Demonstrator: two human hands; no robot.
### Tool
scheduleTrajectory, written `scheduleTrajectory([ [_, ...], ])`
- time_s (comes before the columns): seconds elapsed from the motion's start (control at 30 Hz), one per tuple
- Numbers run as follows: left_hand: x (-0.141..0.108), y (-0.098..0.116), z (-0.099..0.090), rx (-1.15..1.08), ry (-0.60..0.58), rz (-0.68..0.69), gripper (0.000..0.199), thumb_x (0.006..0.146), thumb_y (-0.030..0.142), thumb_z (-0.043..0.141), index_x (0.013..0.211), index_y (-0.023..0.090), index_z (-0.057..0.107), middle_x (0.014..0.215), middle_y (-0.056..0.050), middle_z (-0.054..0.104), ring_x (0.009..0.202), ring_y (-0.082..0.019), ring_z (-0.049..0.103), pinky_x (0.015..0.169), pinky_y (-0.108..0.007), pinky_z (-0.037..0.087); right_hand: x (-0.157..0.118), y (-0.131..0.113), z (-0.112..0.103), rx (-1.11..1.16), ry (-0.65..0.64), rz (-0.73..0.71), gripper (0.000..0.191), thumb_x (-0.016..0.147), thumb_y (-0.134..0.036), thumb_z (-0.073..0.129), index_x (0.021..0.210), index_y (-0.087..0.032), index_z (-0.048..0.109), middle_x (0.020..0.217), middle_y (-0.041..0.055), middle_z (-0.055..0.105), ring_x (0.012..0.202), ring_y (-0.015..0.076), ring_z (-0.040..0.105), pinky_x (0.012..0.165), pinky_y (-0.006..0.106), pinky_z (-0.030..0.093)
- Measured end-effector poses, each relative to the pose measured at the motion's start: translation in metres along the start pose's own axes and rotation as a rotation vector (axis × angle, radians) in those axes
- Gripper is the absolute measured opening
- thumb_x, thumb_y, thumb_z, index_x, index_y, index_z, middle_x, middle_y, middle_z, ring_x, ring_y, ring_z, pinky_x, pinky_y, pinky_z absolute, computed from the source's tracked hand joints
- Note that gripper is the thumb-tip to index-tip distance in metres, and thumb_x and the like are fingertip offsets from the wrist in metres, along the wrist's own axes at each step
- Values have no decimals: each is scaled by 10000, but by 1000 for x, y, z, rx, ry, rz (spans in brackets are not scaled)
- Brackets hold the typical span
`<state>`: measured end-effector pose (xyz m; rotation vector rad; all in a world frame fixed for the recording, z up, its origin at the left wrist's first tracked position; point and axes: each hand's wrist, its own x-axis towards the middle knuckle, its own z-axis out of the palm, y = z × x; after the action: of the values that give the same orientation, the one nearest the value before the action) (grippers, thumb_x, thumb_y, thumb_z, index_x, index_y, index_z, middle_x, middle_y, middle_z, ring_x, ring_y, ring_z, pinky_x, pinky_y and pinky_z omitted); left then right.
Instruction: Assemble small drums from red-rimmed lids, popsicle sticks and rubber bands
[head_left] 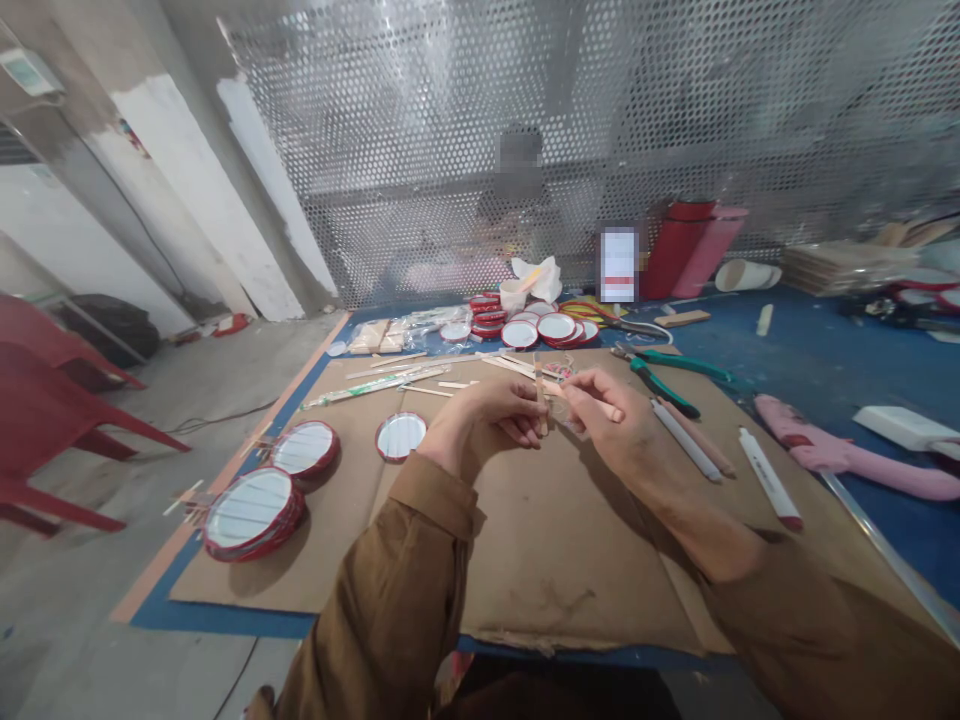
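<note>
My left hand is closed, its fingertips pinching a thin flat wooden stick held upright. Facing it, my right hand is closed around a pale, wood-coloured rod with a rounded end. The rod's tip points at the stick; whether they touch I cannot tell. Both hands are over a brown cardboard sheet. Just beyond them lie several loose wooden sticks. A single round red-rimmed disc rests left of my left hand.
Stacked red-rimmed discs stand at left, with more behind. Green-handled pliers, a white marker and a pink glue gun lie right. A phone and red bottle stand before the perforated metal panel.
</note>
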<state>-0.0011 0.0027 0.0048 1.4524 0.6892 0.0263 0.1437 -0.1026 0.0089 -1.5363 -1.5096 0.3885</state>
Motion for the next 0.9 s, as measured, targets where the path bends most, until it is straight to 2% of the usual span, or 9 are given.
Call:
scheduleTrajectory([
  [0.2,1,-1,-1,-7,-9,-8,119,837,208,577,770,113,551,630,-20,654,562,-115,663,615,-248,548,-1,-2,0,27,-19,-19,234,858,-428,470,804,-233,588,585,-26,573,529,136,517,521,244,387],
  [0.33,0,-1,0,-17,14,-6,113,861,158,518,766,113,559,629,-19,649,559,-120,664,596,-251,548,-1,-2,0,-27,-5,-19,214,848,-414,486,793,-239,596,619,-14,593,556,147,533,518,248,388],
  [0.53,-1,2,2,-15,30,-34,125,856,189,548,766,105,572,618,-21,645,557,-127,663,588,-250,549,2,-3,-1,126,58,14,218,835,-429,504,776,-228,566,561,-25,543,494,136,502,503,252,405],
  [0.73,-3,1,0,3,3,4,154,836,235,597,753,108,572,628,-18,656,571,-120,665,594,-243,549,-1,-7,-2,26,-21,-9,231,866,-429,476,826,-230,585,650,-9,620,589,147,561,557,247,411],
  [0.9,-1,0,-1,-2,-25,13,183,824,265,627,749,111,564,612,-16,655,554,-120,662,584,-240,545,-1,-1,1,13,-6,-37,254,872,-446,468,836,-227,591,681,6,644,606,155,574,558,250,414],
])
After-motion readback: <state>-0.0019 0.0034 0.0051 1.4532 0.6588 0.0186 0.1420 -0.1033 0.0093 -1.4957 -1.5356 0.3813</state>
